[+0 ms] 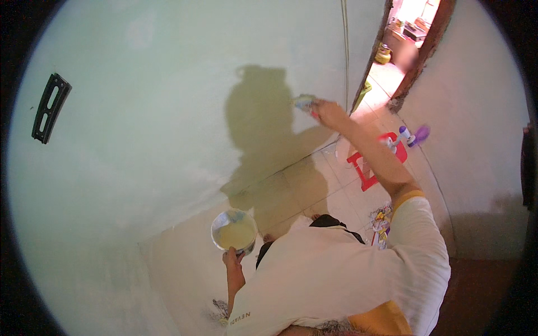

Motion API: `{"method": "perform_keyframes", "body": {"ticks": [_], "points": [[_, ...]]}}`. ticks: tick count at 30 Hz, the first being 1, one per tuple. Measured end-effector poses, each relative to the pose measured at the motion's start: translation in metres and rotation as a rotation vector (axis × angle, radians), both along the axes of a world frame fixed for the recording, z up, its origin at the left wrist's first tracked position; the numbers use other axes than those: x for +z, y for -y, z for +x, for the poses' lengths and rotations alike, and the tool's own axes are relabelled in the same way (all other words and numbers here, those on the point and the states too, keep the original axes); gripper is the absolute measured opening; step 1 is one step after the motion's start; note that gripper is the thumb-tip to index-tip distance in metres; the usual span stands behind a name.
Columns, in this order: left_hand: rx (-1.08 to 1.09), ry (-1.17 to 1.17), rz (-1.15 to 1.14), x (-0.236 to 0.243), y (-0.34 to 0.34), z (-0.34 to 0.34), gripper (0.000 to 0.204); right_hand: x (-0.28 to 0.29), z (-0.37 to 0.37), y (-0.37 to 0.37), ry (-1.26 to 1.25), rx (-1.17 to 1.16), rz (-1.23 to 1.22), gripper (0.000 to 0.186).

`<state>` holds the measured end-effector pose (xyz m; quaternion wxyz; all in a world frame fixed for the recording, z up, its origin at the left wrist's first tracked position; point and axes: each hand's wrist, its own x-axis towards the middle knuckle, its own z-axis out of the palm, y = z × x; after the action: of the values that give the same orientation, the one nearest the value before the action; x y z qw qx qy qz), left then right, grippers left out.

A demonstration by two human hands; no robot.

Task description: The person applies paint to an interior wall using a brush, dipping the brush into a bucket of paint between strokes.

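Observation:
My left hand (234,260) is closed on the near rim of a round paint bucket (253,239), low in front of my body. Pale yellowish paint (235,234) lies in it, and smears coat the inner wall. My right arm reaches up and forward to the pale green wall (168,84). In my right hand (330,113) is a paintbrush (305,101), its paint-smeared head at or close to the wall; whether it touches I cannot tell. Part of its handle looks red, and my fingers hide the rest. My shadow falls across the wall left of the brush.
A black slotted bracket (51,108) is fixed on the wall at left. Cables (345,50) run down near a doorway, beyond which stands a yellow gas cylinder (383,54). A red stool (366,180), a purple-and-white fan (414,136) and a crumpled colourful heap (381,222) are at right.

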<state>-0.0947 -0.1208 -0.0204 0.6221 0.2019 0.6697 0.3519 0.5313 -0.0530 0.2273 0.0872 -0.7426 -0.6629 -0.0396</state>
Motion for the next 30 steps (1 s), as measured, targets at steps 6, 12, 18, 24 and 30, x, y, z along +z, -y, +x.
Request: {"method": "perform_keyframes", "body": {"ticks": [6, 12, 18, 24, 30], "points": [[0.144, 0.070, 0.001, 0.026, 0.052, 0.064, 0.041, 0.123, 0.059, -0.028, -0.066, 0.145, 0.466, 0.022], [0.150, 0.091, -0.020, 0.021, 0.078, 0.120, 0.035, 0.149, 0.034, 0.036, -0.336, 0.123, 0.991, 0.026], [-0.066, 0.068, 0.061, 0.058, 0.069, 0.212, 0.036, -0.013, -0.013, 0.096, -1.010, 0.071, 0.270, 0.031], [-0.331, -0.044, 0.128, 0.108, 0.052, 0.267, 0.051, -0.067, -0.067, 0.110, -0.883, 0.266, 0.047, 0.032], [-0.455, -0.109, 0.144, 0.166, 0.031, 0.321, 0.049, -0.060, -0.062, 0.088, -0.728, 0.137, -0.103, 0.032]]}}
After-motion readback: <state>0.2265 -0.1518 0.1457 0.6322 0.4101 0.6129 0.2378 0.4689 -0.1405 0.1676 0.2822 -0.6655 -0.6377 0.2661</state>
